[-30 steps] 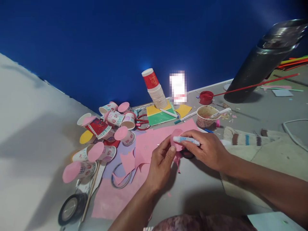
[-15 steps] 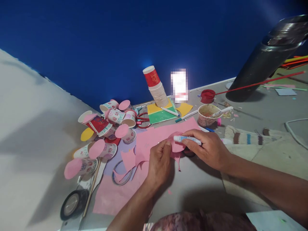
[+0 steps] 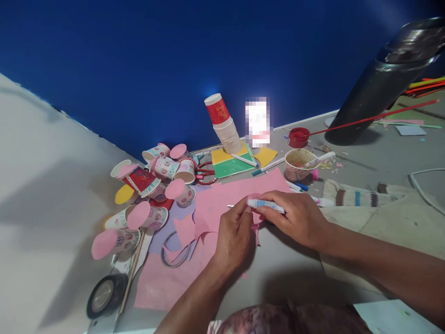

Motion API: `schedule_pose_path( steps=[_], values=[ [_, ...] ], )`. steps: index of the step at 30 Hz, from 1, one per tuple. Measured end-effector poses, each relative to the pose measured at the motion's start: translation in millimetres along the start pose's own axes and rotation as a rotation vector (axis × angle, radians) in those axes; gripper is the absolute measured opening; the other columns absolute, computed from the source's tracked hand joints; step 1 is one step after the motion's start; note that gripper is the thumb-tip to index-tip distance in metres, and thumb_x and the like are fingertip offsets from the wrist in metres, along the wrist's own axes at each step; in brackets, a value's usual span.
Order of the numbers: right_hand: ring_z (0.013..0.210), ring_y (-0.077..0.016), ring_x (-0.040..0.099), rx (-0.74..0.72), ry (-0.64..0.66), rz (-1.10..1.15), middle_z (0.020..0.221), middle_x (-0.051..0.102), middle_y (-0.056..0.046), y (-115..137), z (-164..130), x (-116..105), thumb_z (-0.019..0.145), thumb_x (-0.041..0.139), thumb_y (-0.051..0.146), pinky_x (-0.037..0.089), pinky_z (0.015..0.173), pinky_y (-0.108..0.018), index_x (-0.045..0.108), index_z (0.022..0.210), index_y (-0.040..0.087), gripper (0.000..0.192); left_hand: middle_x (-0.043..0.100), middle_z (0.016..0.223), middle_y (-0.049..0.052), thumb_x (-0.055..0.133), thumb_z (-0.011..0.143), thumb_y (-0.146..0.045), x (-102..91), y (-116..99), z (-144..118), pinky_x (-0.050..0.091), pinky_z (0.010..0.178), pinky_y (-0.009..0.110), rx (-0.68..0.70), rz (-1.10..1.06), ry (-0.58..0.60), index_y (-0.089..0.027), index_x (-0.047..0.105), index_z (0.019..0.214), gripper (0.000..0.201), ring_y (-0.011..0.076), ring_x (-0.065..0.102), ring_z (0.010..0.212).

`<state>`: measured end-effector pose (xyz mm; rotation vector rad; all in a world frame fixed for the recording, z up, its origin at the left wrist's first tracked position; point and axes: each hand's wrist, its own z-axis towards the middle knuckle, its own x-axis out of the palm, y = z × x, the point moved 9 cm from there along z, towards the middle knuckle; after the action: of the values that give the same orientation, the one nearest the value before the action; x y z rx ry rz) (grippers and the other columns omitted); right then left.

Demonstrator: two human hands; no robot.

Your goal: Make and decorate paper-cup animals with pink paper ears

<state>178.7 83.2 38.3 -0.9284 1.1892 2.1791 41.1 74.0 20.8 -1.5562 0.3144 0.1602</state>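
White tube (image 3: 268, 206) in R hand (image 3: 299, 219), grip closed round it, end over pink paper pc (image 3: 256, 216), partly hidden; L hand (image 3: 233, 232), grip pinched on pc edge

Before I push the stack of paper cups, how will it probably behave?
The stack of paper cups would probably tip easily, as it is tall and narrow. It is likely light for its size, since the cups look like thin paper. The flat green-yellow card under it might slide along.
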Motion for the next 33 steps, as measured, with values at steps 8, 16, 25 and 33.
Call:
schedule_pose_path(
  steps=[8,16,25,33],
  values=[
    [0.067,-0.0226,0.077,-0.261,-0.173,-0.295,0.073,0.079,-0.006,27,-9,-10,0.109,0.050,0.039,0.041,0.061,-0.034,0.076,0.102,0.014,0.036,0.060,0.069,-0.002,0.048,0.100,-0.029,-0.6,4,-2,0.043,0.067,0.024,-0.019,0.064,-0.003,-0.019,0.069,0.086,0.028,0.0143,0.054,0.067],
    [0.065,-0.0210,0.076,0.010,-0.099,-0.086,0.080,0.083,-0.002,-2,1,-13,0.101,0.061,0.043,0.041,0.059,-0.031,0.076,0.095,0.021,0.028,0.054,0.064,-0.003,0.046,0.094,-0.027,-9.1,15,5,0.037,0.061,0.025,-0.102,0.111,0.007,-0.018,0.068,0.086,0.025,0.0133,0.046,0.059],
    [0.065,-0.0198,0.074,0.067,-0.021,0.006,0.079,0.082,-0.002,-8,4,-10,0.099,0.060,0.046,0.041,0.061,-0.030,0.076,0.098,0.022,0.028,0.055,0.062,-0.004,0.056,0.091,-0.034,-13.0,24,8,0.036,0.055,0.024,-0.154,0.072,-0.010,-0.015,0.070,0.085,0.024,0.0118,0.045,0.057],
    [0.068,-0.0228,0.074,0.232,0.047,0.078,0.080,0.082,-0.004,-25,6,-1,0.099,0.056,0.050,0.042,0.065,-0.032,0.076,0.094,0.023,0.034,0.076,0.092,0.006,0.071,0.088,-0.044,-8.1,13,7,0.052,0.071,0.028,-0.107,-0.181,0.018,-0.015,0.077,0.113,0.039,0.0179,0.064,0.077]
  ],
)
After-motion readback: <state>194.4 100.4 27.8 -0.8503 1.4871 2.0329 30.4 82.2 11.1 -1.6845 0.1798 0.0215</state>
